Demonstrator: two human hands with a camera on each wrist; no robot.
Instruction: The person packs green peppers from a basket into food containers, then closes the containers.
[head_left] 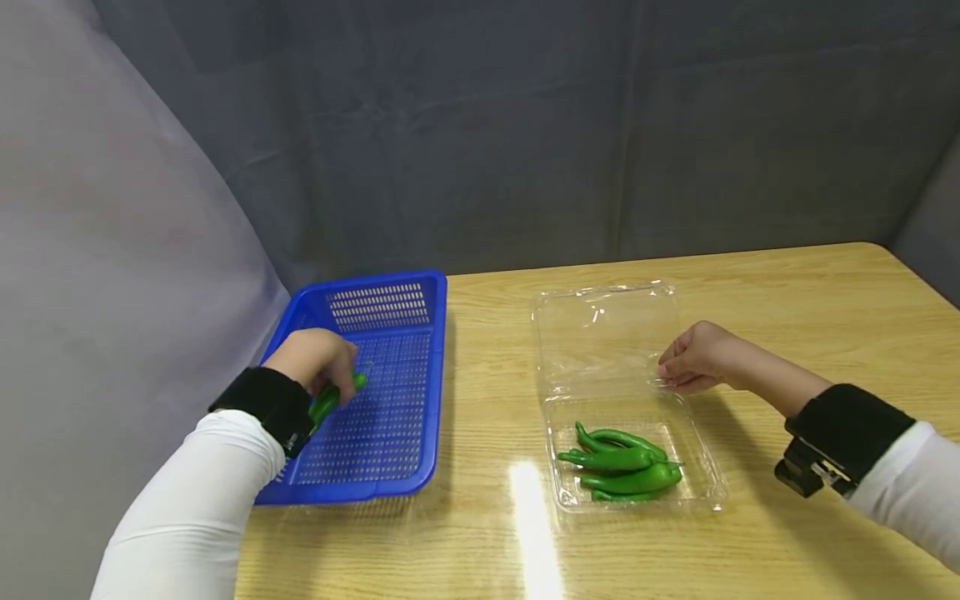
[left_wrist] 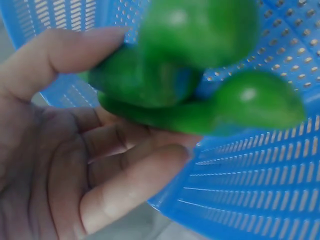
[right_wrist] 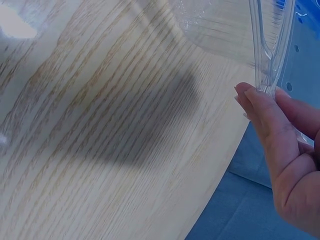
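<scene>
Over the basket (head_left: 390, 308), fingers (left_wrist: 125, 185) round peppers (left_wrist: 190, 85)

Bright overhead light — glare streak on the table (head_left: 787, 275); soft shadows; left-wrist view blurred.

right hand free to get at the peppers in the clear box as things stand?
Probably yes. The right hand pinches the edge of the clamshell box by its hinge; the lid lies open flat, so the peppers are uncovered with nothing between. It would need to let go first.
</scene>
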